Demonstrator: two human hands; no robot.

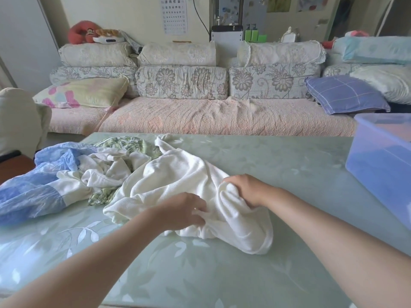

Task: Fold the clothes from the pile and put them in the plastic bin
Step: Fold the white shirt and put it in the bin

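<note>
- While the white knit garment (178,172) lies crumpled and unfolded in the middle of the bench (222,258), both grips have hold of its near part.
- The left grip (185,210) has its fingers curled into a bunch of the knit, pinching it close to the bench top.
- The right grip (245,190) is closed round a gathered fold on the garment's right side, with the fingertips tucked into the cloth.
- The garment's left edge touches the pile (104,170), a tangle of white pieces with a crinkled blue garment (44,176) on its left and a green leaf-print cloth (126,144) at the back.
- A translucent blue plastic bin (378,174) stands at the bench's right edge, well apart from the garment, with bare bench between.
- Pinkish and dark shapes show through the bin's wall, perhaps folded clothes, but they are too blurred to tell.
- Beyond the bench stands a floral sofa (222,116), with a purple checked cushion (344,94) at its right end.
</note>
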